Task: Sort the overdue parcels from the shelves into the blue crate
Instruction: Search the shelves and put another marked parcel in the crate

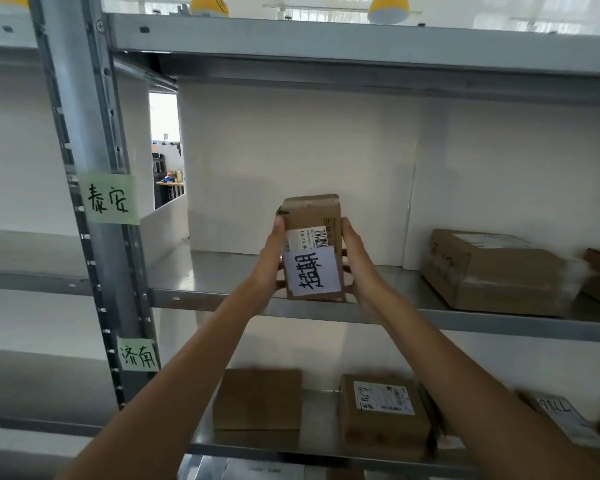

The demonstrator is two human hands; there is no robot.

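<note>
Both hands, left hand (269,263) and right hand (359,268), clasp one labelled parcel (312,247) at the middle shelf (222,271) (label facing up), likely lifting it out; next comes carrying it to the unseen crate.

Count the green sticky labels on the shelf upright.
2. Both green labels are on the left grey upright: the upper label beside the middle shelf, the lower label beside the shelf below. More could sit out of view.

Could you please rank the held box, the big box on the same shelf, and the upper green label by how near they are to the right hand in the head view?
1. Held box: gripped by the right hand on its right side.
2. Big box: to the right on the same shelf.
3. Upper green label: far left, on the upright post.
</note>
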